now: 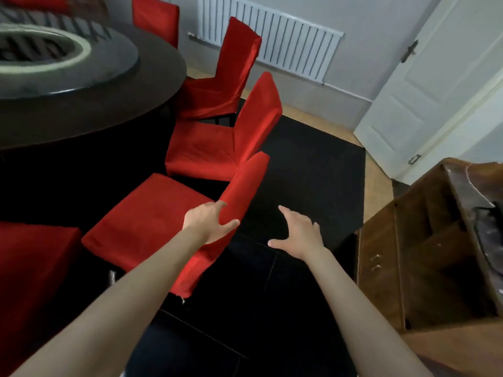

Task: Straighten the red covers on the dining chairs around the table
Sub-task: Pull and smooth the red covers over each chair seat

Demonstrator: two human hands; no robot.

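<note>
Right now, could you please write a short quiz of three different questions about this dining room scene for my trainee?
1. True or false: the right hand grips the chair cover.
2. Which hand touches the backrest of the nearest chair?
A. left hand
B. right hand
C. both hands
3. Fill in: on the wall behind the chairs hangs a white ____.

Key:
1. False. It hovers open over the dark rug, touching nothing.
2. A. Its fingers and thumb lie on either side of the red-covered backrest.
3. radiator
</note>
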